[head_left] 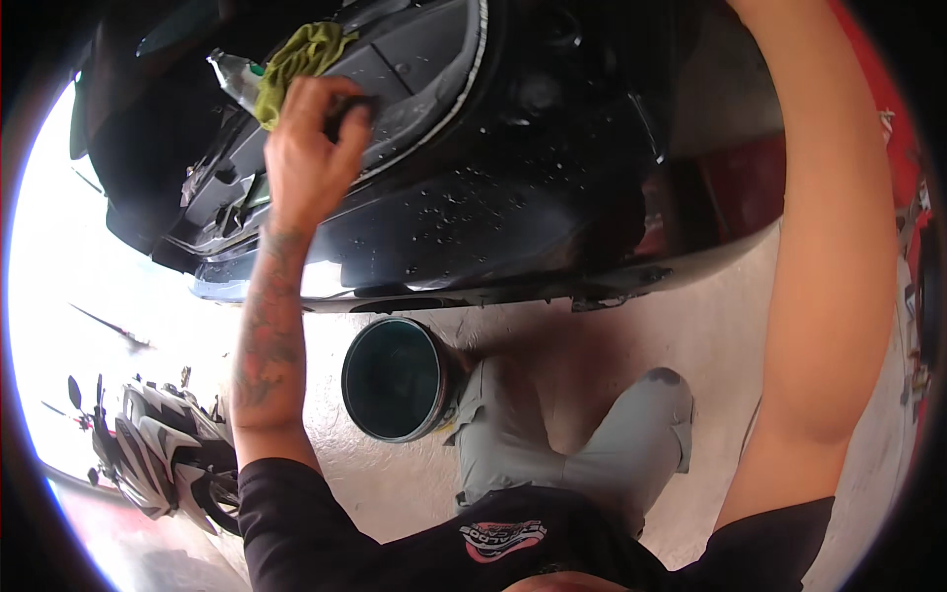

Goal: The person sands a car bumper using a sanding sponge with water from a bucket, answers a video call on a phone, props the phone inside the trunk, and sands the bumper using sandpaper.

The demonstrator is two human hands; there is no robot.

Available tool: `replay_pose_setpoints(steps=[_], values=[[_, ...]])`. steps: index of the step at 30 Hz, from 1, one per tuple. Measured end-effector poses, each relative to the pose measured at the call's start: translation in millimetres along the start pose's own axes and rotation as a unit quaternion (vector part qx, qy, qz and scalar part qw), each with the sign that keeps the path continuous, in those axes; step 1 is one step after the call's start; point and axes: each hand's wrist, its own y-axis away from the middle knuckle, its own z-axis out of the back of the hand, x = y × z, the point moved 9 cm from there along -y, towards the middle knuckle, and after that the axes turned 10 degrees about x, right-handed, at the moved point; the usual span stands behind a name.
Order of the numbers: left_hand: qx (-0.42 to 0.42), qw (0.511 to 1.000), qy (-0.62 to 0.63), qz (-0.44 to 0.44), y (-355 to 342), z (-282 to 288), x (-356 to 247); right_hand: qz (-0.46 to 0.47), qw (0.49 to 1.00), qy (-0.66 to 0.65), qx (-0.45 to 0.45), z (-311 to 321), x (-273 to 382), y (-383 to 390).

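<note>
My left hand (pixel 314 148) reaches over a grey plastic section (pixel 400 74) of a glossy black car (pixel 493 178). Its fingers and thumb close round a small dark thing (pixel 361 103), mostly hidden in the grip. Right behind the fingers lies a crumpled yellow-green cloth (pixel 314 51). A clear bottle (pixel 235 77) rests on its side against that cloth. Water drops dot the black paint below the hand. My right arm stretches up past the top edge, so the right hand is out of sight.
A round bucket (pixel 435 380) with a dark inside stands on the pale floor, beside my leg and below the car's edge. At the lower left is a grey and black motorcycle (pixel 163 444). Something red (pixel 888 128) runs along the far right.
</note>
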Motion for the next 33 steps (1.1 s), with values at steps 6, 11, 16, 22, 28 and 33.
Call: replay_pose_setpoints(steps=[6,11,16,22,28,33], values=[[-0.019,0.97,-0.215,-0.116,12,40,54,0.065,0.995,-0.011,-0.076,-15,37,-7],[0.094,0.975,-0.161,-0.117,35,-37,44,-0.057,0.997,-0.002,-0.061,-14,40,-10],[0.148,0.989,-0.014,-0.01,58,-21,50,-0.089,0.993,0.024,-0.077,-22,35,-18],[0.091,0.995,-0.038,-0.018,72,-2,56,-0.115,0.991,0.012,-0.062,-26,23,-19],[-0.051,0.982,-0.09,0.159,70,57,148,-0.419,0.904,0.077,-0.048,-47,15,-30],[0.105,0.948,-0.131,0.27,29,63,217,-0.059,0.994,0.02,-0.087,-15,40,-13]])
